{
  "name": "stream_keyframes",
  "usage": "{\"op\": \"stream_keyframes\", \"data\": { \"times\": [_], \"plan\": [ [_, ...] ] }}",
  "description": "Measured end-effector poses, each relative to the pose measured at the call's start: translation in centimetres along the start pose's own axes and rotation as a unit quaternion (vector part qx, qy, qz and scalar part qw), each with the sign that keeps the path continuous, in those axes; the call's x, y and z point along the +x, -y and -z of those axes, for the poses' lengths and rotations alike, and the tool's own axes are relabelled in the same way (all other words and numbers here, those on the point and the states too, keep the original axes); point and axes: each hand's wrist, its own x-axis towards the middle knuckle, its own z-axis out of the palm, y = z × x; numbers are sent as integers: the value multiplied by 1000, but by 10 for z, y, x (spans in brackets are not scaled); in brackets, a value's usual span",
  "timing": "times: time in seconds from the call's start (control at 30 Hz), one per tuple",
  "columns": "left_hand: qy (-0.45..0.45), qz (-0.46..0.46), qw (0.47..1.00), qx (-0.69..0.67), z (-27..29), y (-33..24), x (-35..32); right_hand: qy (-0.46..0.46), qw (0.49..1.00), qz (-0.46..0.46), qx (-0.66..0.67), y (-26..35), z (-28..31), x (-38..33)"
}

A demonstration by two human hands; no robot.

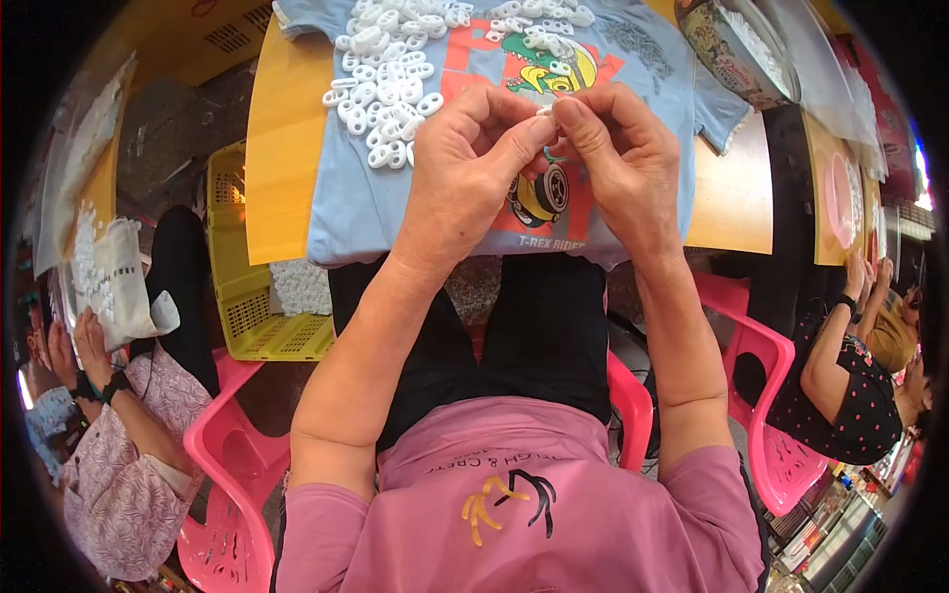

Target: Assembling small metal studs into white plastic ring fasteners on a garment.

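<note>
My left hand [473, 158] and my right hand [625, 158] meet over a light-blue T-shirt [356, 212] spread on the table. Both are closed in a pinch, thumbs nearly touching. A small white plastic piece [545, 112] shows between the fingertips, mostly hidden by them. Left of my hands lies a heap of white two-holed oval plastic pieces [395, 94]. A smaller group of the same pieces [539, 35] sits beyond my fingers. At the far right of the shirt is a scatter of thin dark-grey bits [638, 44], too small to name.
A yellow plastic crate [272, 341] stands at the left below the table, beside more white pieces [301, 287]. A printed tin [736, 59] holding white pieces is at the far right. Other people work at tables on both sides, near pink chairs [761, 425].
</note>
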Motion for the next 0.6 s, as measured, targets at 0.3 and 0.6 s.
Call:
{"op": "stream_keyframes", "data": {
  "times": [0.3, 0.6],
  "plan": [
    [-7, -5, 1000, -30, 0, 1, 2, 17, 1000, 1, -22, 2, 3, 2],
    [15, 2, 1000, -8, 0, -1, 0, 103, 922, 260, -267, 12, 29, 18]
  ]
}}
